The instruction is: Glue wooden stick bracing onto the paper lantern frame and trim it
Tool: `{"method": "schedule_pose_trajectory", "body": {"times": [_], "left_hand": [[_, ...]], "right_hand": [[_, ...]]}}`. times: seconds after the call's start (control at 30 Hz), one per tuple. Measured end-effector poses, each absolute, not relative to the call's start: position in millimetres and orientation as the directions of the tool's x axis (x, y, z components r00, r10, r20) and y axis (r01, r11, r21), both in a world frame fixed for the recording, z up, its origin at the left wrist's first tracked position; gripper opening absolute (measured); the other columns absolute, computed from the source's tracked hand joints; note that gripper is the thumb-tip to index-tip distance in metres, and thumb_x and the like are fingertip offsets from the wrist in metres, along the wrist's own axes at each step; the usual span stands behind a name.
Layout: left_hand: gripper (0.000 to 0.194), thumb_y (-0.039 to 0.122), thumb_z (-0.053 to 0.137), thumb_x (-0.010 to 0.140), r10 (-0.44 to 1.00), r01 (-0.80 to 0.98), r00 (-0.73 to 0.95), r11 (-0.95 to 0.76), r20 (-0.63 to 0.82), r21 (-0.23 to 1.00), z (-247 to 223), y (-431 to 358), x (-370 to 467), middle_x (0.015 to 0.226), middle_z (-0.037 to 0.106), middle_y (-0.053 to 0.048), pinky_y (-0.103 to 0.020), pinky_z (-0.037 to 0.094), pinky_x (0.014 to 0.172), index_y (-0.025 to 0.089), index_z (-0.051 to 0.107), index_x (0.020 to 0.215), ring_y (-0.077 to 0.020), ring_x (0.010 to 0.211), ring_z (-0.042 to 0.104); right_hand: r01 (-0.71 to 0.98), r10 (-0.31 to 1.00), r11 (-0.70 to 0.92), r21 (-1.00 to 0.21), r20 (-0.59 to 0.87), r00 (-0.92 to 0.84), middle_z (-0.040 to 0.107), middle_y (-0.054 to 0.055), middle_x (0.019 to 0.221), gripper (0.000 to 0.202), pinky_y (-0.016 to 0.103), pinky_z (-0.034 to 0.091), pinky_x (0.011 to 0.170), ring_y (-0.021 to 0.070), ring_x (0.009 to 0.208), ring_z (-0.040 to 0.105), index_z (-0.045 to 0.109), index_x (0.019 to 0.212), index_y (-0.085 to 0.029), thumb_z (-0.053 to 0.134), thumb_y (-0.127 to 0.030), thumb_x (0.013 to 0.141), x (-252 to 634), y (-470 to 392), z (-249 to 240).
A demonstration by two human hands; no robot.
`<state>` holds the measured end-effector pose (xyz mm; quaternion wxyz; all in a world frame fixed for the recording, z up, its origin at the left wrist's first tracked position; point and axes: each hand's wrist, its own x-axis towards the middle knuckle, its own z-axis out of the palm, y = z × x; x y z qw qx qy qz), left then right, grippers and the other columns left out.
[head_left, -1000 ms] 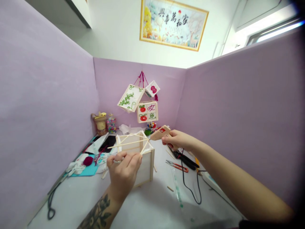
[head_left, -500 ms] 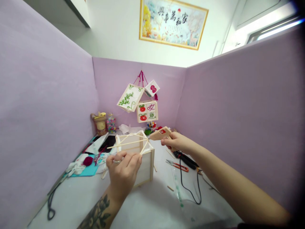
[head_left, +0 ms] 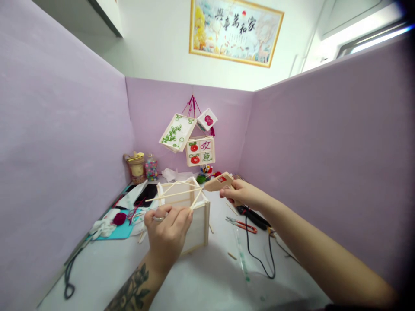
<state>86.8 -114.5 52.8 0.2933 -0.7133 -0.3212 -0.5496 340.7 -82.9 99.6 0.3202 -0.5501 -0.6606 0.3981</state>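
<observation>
A box-shaped frame of thin wooden sticks with white panels stands on the table in front of me. Several thin sticks cross over its open top. My left hand is closed, pinching a thin wooden stick at the near edge of the frame. In my right hand is a beige glue gun, its nozzle pointing left at the spot where sticks meet above the frame's right corner. Whether the nozzle touches the sticks I cannot tell.
Red-handled snips, black-handled pliers and a black cord lie at the right. Left are a phone, a dark red yarn ball and a blue sheet. Decorated lanterns hang at the back.
The glue gun and my right hand have shifted very slightly to the right. My left hand and the frame look the same.
</observation>
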Motion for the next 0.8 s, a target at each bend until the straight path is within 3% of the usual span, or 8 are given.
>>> {"method": "schedule_pose_trajectory", "body": {"times": [0.4, 0.63, 0.8], "left_hand": [[0.008, 0.019, 0.063, 0.087, 0.111, 0.78, 0.204, -0.619, 0.973, -0.092, 54, -115, 87, 0.072, 0.071, 0.004, -0.037, 0.025, 0.082, 0.021, 0.064, 0.079, -0.0186, 0.078, 0.057], [0.002, 0.021, 0.068, 0.083, 0.114, 0.791, 0.203, -0.605, 0.973, -0.094, 52, -115, 84, 0.075, 0.072, 0.004, -0.038, 0.028, 0.081, 0.022, 0.066, 0.083, -0.0194, 0.077, 0.057], [0.021, 0.031, 0.071, 0.081, 0.093, 0.792, 0.254, -0.591, 0.963, -0.152, 50, -112, 75, 0.091, 0.075, -0.002, -0.04, 0.031, 0.082, 0.022, 0.067, 0.099, -0.0216, 0.081, 0.059]], "right_hand": [[0.433, 0.985, 0.083, -0.898, 0.008, -0.173, 0.049, -0.004, 0.054, 0.029, 0.02, 0.035, 0.043, 0.0078, 0.046, 0.043, 0.061, 0.077, -0.016, 0.068, -0.043, 0.072, 331, -83, 98], [0.141, 0.992, 0.127, -0.982, 0.124, -0.031, 0.052, -0.002, 0.055, 0.033, 0.022, 0.037, 0.047, 0.0091, 0.048, 0.048, 0.062, 0.077, -0.014, 0.065, -0.047, 0.075, 329, -99, 78], [-0.07, 0.984, 0.162, -0.984, 0.156, 0.09, 0.054, -0.001, 0.059, 0.04, 0.022, 0.039, 0.049, 0.0098, 0.052, 0.048, 0.064, 0.081, -0.014, 0.07, -0.052, 0.073, 335, -130, 47]]}}
